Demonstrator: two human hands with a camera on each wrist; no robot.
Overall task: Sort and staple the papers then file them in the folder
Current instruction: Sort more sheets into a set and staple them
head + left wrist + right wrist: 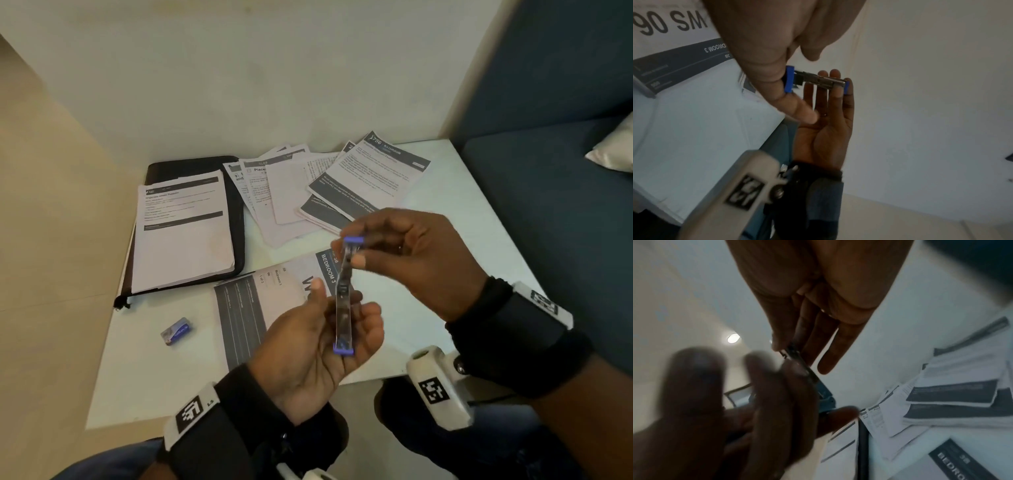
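Stapler [344, 298]: you hold it up in the air, over the table [462, 219], between your two hands. It looks swung open into one long thin strip with a blue cap at each end.
Long way: it runs from your left palm, near you, up and away to your right fingertips.
Left hand [310, 346]: palm up, fingers loosely bent around the near blue end. That end sits in your palm.
Right hand [407, 253]: thumb and fingers pinch the far blue end from the right side.
Nearer hand: both are touching it, one at each end.
Staple box [176, 330]: I think that small blue box is staples. It lies on the table to the left of your left hand, a short reach away.
Papers [329, 185]: a loose spread past your right hand. One sheet [250, 308] lies right under your hands.
Folder [191, 164]: black, far left of your hands, with a stack of pages on top.
Next, I guess: your left hand is closer to the box, so keep the stapler pinched in your right.
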